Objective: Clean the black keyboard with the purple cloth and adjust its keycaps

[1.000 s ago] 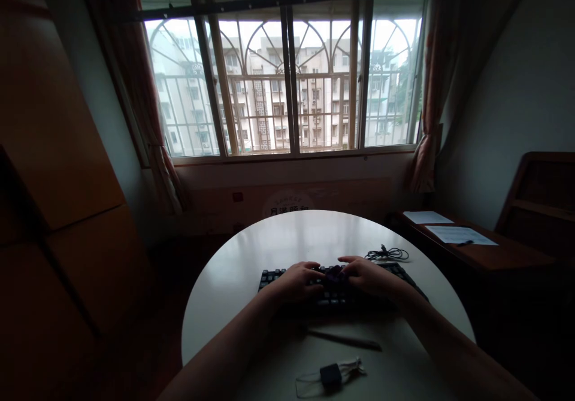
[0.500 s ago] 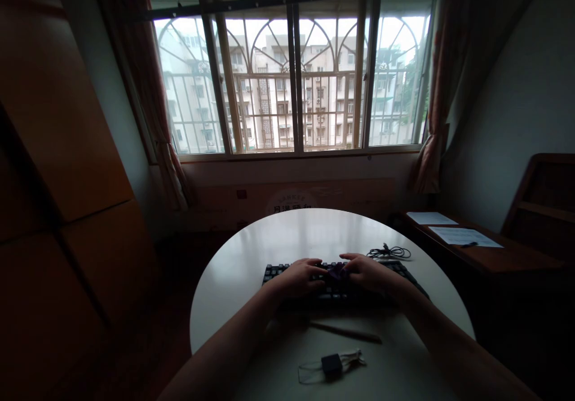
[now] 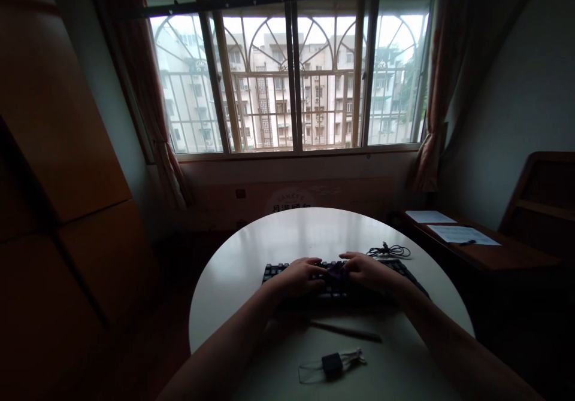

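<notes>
A black keyboard (image 3: 341, 294) lies on the round white table, partly hidden under my hands and forearms. Over its keys is a small, crumpled dark purple cloth (image 3: 336, 273). My left hand (image 3: 300, 276) pinches the cloth from the left, with its fingers bent. From the right, my right hand (image 3: 368, 272) grips the same cloth; its index finger stretches out above it. On the near side of the keyboard rests a thin, dark stick-like tool (image 3: 345, 331), perhaps a brush. Closer to me lies a wire keycap puller (image 3: 332, 364) with a black block in its middle.
A coiled black cable (image 3: 390, 250) sits behind the keyboard's right end. The round white table (image 3: 224, 281) has a curved edge. To the right stands a low brown wooden surface (image 3: 516, 257) with paper sheets (image 3: 462, 234) and a pen (image 3: 468, 243). An orange-brown cabinet (image 3: 90, 233) is on the left.
The view has shifted very slightly. Both hands stay at the cloth over the keyboard, with hardly any movement.
</notes>
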Motion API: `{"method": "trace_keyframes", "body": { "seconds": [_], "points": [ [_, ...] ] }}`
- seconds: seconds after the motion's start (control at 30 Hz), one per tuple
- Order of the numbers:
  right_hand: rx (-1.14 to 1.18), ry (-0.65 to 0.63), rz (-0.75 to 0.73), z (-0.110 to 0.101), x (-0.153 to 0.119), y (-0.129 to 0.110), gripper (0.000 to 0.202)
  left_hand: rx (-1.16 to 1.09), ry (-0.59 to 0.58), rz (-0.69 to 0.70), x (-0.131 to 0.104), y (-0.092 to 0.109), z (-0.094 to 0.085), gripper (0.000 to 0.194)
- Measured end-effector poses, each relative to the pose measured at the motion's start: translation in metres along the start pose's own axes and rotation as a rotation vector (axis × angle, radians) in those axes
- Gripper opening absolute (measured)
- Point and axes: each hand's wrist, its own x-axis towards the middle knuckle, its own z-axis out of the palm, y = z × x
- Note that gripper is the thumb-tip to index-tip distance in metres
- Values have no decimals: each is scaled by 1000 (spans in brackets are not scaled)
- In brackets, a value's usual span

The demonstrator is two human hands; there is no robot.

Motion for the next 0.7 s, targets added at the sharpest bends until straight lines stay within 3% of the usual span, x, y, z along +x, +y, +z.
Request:
{"method": "trace_keyframes", "body": {
  "seconds": [0.37, 0.7],
  "points": [
    [-18, -16, -10, -3, -2, -6, 29, 24, -22, -11, -3, 7, -5, 39],
    [-18, 2, -13, 1, 0, 2, 31, 8, -16, -9, 0, 1, -1, 40]
  ]
}}
